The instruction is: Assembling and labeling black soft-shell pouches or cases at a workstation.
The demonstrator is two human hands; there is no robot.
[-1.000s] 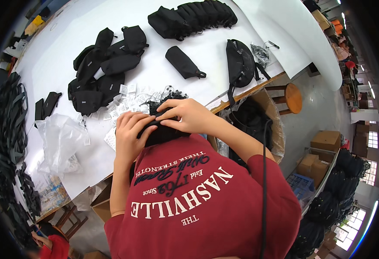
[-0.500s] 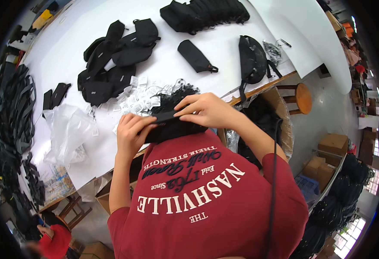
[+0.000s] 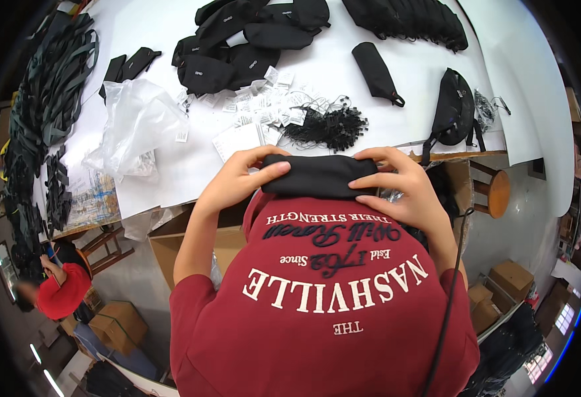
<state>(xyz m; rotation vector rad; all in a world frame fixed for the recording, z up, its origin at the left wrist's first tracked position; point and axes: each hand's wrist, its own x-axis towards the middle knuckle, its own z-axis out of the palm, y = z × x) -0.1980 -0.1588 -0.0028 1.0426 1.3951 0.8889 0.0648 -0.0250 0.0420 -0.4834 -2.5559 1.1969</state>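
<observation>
A small black fabric pouch (image 3: 320,176) is held level between both hands at the table's near edge, close to the red shirt. My left hand (image 3: 250,173) grips its left end, thumb on the front and fingers behind. My right hand (image 3: 396,182) is closed on the right end, with its fingers spread over the front and top. Just beyond the pouch lie a tangle of black cords (image 3: 333,126) and a heap of white tags (image 3: 277,99). A stack of white cards (image 3: 245,140) rests nearest the left hand.
Several black pouches (image 3: 207,71) lie piled farther back. A single pouch (image 3: 376,71) and a black waist bag (image 3: 452,109) are to the right. A clear plastic bag (image 3: 138,126) and hanging black straps (image 3: 52,86) are left. A wooden stool (image 3: 499,192) stands right; a person in red (image 3: 65,291) is lower left.
The pouch has been turned so its broad side shows, and both hands now hold its ends farther apart. The whole view has shifted, uncovering more of the cords and cards.
</observation>
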